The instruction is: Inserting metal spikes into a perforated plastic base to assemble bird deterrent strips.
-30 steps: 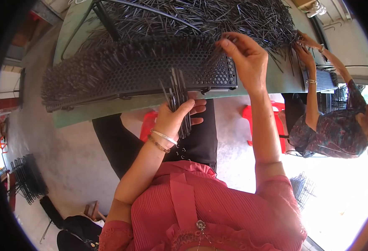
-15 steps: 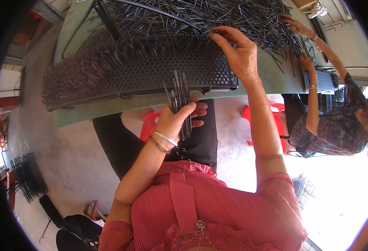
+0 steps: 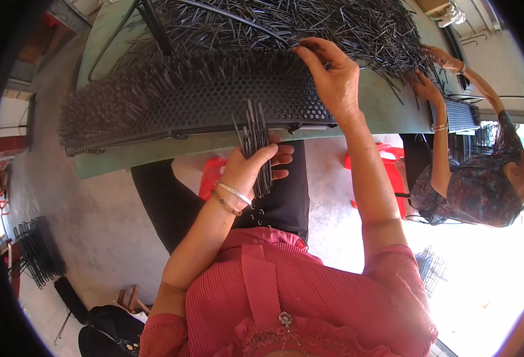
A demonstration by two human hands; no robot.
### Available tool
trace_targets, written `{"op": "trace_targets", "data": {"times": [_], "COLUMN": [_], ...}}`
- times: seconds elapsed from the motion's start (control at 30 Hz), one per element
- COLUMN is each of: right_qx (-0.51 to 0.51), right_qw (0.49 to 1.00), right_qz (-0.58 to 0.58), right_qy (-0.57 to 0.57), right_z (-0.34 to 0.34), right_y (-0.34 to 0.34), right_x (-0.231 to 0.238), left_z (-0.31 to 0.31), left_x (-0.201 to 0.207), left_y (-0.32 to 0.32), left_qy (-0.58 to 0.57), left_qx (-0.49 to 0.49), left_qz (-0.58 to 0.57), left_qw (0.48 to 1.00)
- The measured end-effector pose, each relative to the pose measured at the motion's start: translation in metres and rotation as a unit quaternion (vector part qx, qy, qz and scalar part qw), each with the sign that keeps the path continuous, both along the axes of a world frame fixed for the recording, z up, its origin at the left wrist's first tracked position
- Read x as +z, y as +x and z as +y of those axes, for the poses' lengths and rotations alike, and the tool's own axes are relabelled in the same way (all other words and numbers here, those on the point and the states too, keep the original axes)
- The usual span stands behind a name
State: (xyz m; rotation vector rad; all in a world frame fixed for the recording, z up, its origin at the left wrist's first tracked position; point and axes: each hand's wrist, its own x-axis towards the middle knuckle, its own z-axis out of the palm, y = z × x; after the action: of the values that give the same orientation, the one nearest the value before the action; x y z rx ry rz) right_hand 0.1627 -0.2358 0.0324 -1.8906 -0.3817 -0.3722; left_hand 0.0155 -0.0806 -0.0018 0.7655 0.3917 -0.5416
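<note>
My left hand [image 3: 247,166] is closed round an upright bundle of thin dark strips [image 3: 251,128], just below the table's edge. In front of me a long black perforated panel [image 3: 226,98] lies along that edge. Dark strips stand like bristles [image 3: 116,101] in its left part and along its far side, while bare holes show across its middle and right. My right hand [image 3: 336,74] is at the panel's far right, thumb and forefinger pinched together. Whatever is between those fingertips is too small to make out. Behind the panel spreads a big heap of loose dark strips [image 3: 345,30].
The green tabletop [image 3: 387,116] holds it all, with a black metal frame [image 3: 155,30] standing at the back left. On the right a co-worker [image 3: 476,184] reaches toward the heap beside another panel [image 3: 461,115]. Red stools [image 3: 387,157] stand below the table.
My right hand has shifted slightly left along the panel's far edge. My left hand keeps its hold on the bundle. The co-worker's hands have moved a little.
</note>
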Motion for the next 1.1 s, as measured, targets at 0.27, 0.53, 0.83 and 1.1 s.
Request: {"op": "trace_targets", "data": {"times": [0.27, 0.53, 0.83, 1.1], "right_qx": [0.01, 0.011, -0.052, -0.033], "right_qw": [0.997, 0.987, 0.954, 0.96], "right_qz": [-0.023, -0.1, -0.23, -0.228], "right_qy": [-0.072, -0.122, -0.184, -0.158], "right_z": [0.003, -0.003, 0.004, 0.005], "right_y": [-0.009, -0.005, -0.007, -0.006], "right_x": [0.001, -0.008, -0.016, -0.012], "left_z": [0.001, 0.0, -0.001, -0.002], "left_x": [0.001, 0.0, -0.001, -0.001], "left_y": [-0.001, -0.001, 0.0, 0.0], "left_qy": [0.005, 0.007, 0.002, 0.014], "left_qx": [-0.001, -0.005, -0.023, -0.035], "left_qz": [0.004, -0.002, -0.019, -0.027], "left_qw": [1.0, 1.0, 1.0, 0.999]}}
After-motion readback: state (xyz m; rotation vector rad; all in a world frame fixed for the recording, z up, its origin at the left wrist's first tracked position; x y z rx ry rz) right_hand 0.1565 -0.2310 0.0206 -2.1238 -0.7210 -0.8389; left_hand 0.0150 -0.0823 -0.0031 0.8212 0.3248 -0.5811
